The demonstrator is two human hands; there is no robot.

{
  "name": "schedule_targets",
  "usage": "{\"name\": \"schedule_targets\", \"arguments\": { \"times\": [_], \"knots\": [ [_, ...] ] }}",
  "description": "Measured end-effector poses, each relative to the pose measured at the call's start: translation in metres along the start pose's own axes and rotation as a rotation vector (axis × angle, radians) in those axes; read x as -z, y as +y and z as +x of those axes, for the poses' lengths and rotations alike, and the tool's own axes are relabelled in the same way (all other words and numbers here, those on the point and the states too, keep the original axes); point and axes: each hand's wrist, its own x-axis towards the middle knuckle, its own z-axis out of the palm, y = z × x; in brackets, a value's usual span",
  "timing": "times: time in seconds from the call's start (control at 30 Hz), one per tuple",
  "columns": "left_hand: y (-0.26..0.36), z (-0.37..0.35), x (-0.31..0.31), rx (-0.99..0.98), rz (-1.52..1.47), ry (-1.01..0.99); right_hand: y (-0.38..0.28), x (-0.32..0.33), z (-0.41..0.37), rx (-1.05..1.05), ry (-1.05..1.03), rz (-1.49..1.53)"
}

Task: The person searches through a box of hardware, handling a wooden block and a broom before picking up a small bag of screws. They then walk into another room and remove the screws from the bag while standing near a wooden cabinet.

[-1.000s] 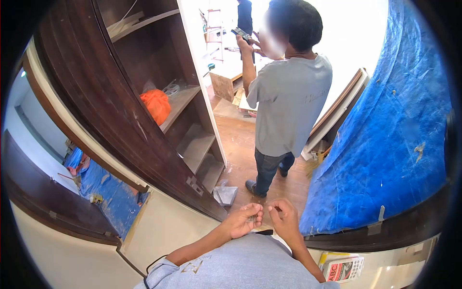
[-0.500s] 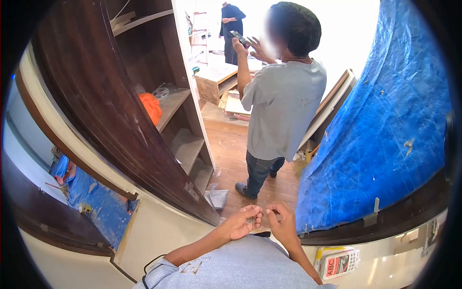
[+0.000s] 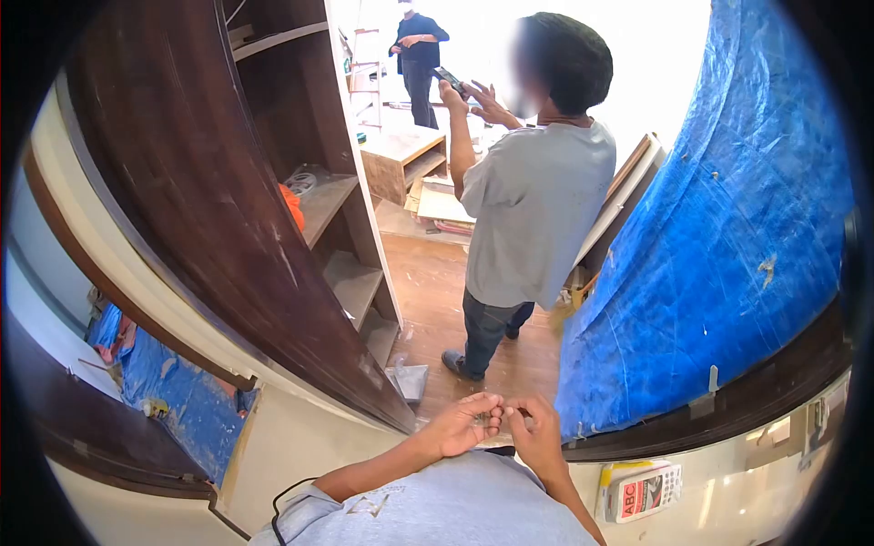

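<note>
In front of my chest, my left hand has its fingers curled, with thumb and forefinger pinched together. My right hand is pinched too, its fingertips touching or nearly touching those of my left. Whatever lies between the fingers, if anything, is too small to make out. Below both hands is my light blue shirt. Just beyond them, on the wooden floor, a grey flat packet lies by the shelf's foot.
A person in a grey shirt stands ahead with a phone; another person is farther back. A dark wooden door and shelving rise at left, a blue tarp at right. An ABC-marked pack sits lower right.
My hands have come closer together, the fingertips now meeting or almost meeting. The view has shifted slightly. The person with the phone stays in place.
</note>
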Motion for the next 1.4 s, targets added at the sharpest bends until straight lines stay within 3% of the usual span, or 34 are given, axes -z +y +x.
{"name": "schedule_targets", "arguments": {
  "times": [0.87, 1.1, 1.2, 1.4],
  "knots": [
    [0.01, -0.011, 0.01, -0.039, -0.067, 0.021, -0.005, -0.017, 0.009, 0.123, -0.065, 0.05],
    [0.007, -0.008, 0.012, -0.065, -0.035, -0.017, -0.02, -0.012, 0.01, 0.07, -0.059, 0.112],
    [0.005, -0.009, 0.017, -0.073, -0.054, -0.014, -0.016, -0.014, 0.009, 0.204, -0.073, 0.012],
    [0.006, -0.015, 0.017, -0.035, -0.04, 0.048, -0.015, -0.019, 0.002, 0.106, 0.002, 0.069]
  ]
}}
